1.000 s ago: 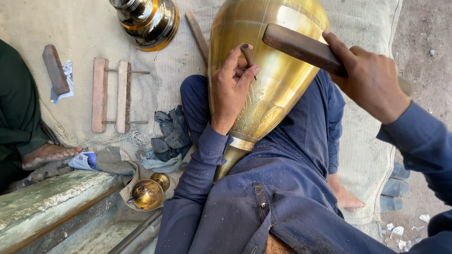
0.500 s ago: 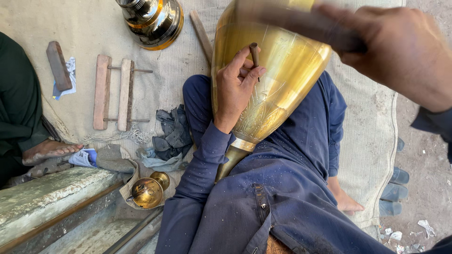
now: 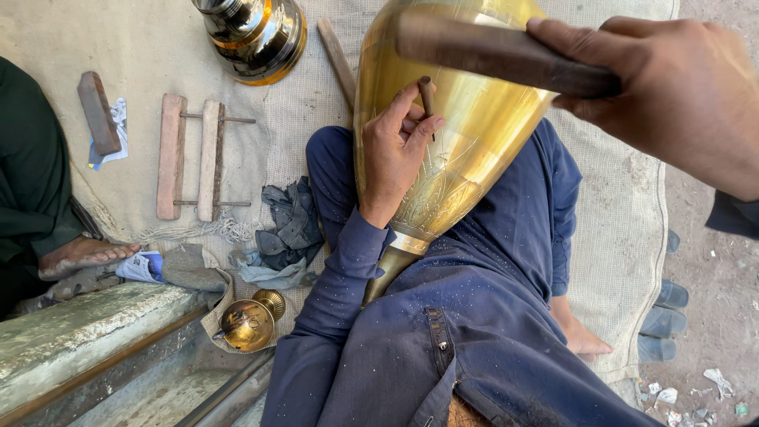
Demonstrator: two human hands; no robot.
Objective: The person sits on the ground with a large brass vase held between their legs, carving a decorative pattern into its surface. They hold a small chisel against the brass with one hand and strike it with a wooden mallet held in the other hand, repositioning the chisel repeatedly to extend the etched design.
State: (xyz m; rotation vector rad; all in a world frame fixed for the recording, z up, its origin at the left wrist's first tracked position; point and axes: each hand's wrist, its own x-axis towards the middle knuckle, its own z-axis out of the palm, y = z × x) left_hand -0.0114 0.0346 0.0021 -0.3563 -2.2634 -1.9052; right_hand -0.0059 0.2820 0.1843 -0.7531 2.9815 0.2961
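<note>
Your left hand [image 3: 393, 154]: palm pressed flat, fingertips pinched closed, forearm in blue sleeve angled up from lap. Your right hand [image 3: 672, 95]: raised high, fist clenched, wrist level.

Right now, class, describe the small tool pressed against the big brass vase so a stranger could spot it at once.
Find the large golden vase lying across the seated person's blue-clad lap. On its flank rests the left hand, and between its fingers stands a short, dark metal chisel, tip on the engraved brass. It is far thinner than the wooden mallet that the right hand holds above it.
</note>
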